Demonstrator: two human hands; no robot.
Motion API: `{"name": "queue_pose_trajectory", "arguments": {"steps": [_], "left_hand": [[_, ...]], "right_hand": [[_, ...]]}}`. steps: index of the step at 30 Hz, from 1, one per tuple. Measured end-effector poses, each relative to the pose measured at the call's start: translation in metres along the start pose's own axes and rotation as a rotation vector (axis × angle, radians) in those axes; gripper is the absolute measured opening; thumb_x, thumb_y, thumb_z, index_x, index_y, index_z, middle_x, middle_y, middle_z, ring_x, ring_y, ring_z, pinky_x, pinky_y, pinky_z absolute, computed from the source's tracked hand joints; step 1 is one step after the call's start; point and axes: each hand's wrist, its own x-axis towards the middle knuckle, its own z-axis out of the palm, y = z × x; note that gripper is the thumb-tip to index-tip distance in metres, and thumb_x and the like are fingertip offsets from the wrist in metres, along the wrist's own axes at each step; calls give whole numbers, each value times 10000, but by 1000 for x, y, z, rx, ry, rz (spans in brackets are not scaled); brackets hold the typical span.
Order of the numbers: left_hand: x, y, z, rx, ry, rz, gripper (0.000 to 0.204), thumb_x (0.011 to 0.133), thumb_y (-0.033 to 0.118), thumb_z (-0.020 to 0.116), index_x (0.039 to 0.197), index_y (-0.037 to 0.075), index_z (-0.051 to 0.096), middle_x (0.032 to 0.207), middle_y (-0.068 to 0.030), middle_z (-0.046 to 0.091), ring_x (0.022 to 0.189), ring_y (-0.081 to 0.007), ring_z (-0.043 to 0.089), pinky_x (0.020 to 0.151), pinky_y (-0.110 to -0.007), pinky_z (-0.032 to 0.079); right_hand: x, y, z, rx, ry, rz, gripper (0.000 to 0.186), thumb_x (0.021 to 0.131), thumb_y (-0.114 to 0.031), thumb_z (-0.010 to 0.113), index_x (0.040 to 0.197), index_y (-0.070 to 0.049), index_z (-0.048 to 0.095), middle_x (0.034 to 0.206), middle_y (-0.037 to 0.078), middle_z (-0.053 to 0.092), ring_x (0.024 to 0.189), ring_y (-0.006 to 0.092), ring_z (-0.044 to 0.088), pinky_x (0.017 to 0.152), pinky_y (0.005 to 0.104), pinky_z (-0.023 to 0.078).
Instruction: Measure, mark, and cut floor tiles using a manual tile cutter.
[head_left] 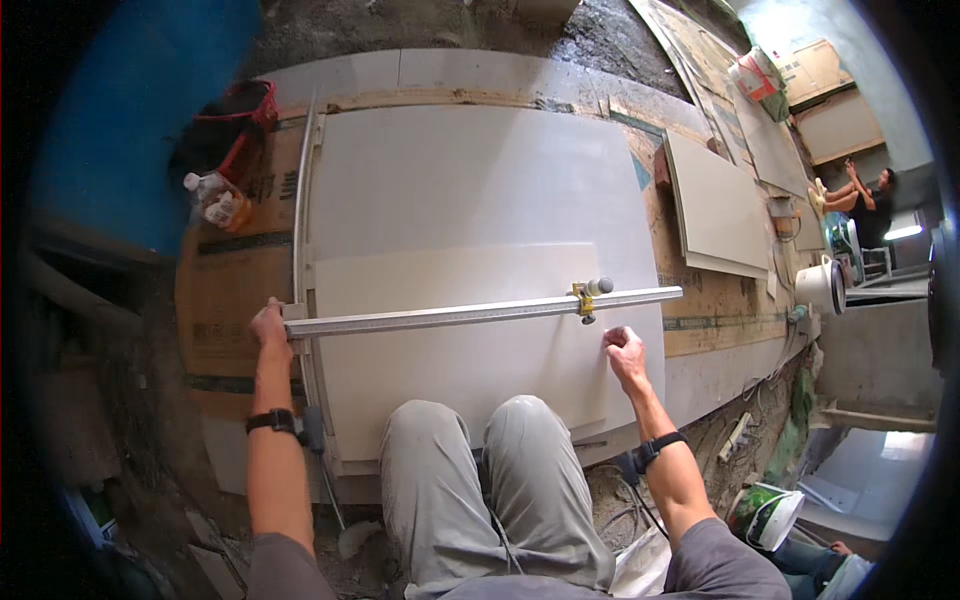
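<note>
A long, silvery graduated metal bar [440, 317] lies across a large pale tile [440, 180], reaching past its left edge. At the bar's left end my left hand [268, 325] is closed around its end fitting. A yellow clamp-like slider with a round grey knob [586, 300] sits on the bar toward its right end. Just below this slider, apart from the bar, my right hand [626, 356] hovers over the tile with its fingers curled together; whatever they hold, if anything, is too small to make out. A second pale piece [460, 370] lies on the large tile beneath the bar.
Along the tile's left edge runs a thin metal rail [303, 200]. Beyond it stand a bottle of orange liquid [222, 205] and a red basket [245, 125]. Stacked tiles [722, 205] lie at right, near a white bucket [820, 288]. Another person [868, 205] sits at far right.
</note>
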Motion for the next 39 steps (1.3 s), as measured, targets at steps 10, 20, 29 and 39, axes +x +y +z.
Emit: {"name": "queue_pose_trajectory", "arguments": {"steps": [10, 20, 29, 39], "left_hand": [[-48, 29, 4, 24, -80, 77, 358, 1001, 377, 612, 983, 28, 688, 879, -19, 610, 808, -162, 544, 754, -343, 444], [-83, 7, -10, -260, -159, 164, 611, 1037, 545, 460, 1357, 29, 523, 1170, -76, 615, 1100, -179, 550, 982, -309, 421], [-134, -69, -38, 660, -123, 711, 815, 706, 377, 891, 1297, -29, 502, 1194, -199, 551, 1143, -372, 510, 1027, -450, 421], [-127, -82, -33, 817, -35, 807, 795, 654, 308, 897, 1259, -23, 502, 1221, -244, 529, 1186, -445, 463, 1024, -549, 385]], "right_hand": [[48, -137, -17, -604, -227, -626, 495, 822, -222, 791, 1210, 17, 598, 1053, 156, 650, 1002, 311, 644, 875, 399, 523], [79, -119, 3, -528, -267, -642, 788, 677, -276, 903, 1344, -13, 577, 1306, 180, 576, 1234, 344, 541, 1071, 431, 431], [41, 19, -21, 188, -37, 33, 215, 924, -52, 577, 1108, 45, 630, 1065, 84, 655, 954, 169, 608, 892, 311, 493], [43, 10, -7, 237, 5, 65, 286, 782, 0, 490, 1018, 69, 636, 970, 128, 670, 899, 202, 646, 849, 325, 553]]}}
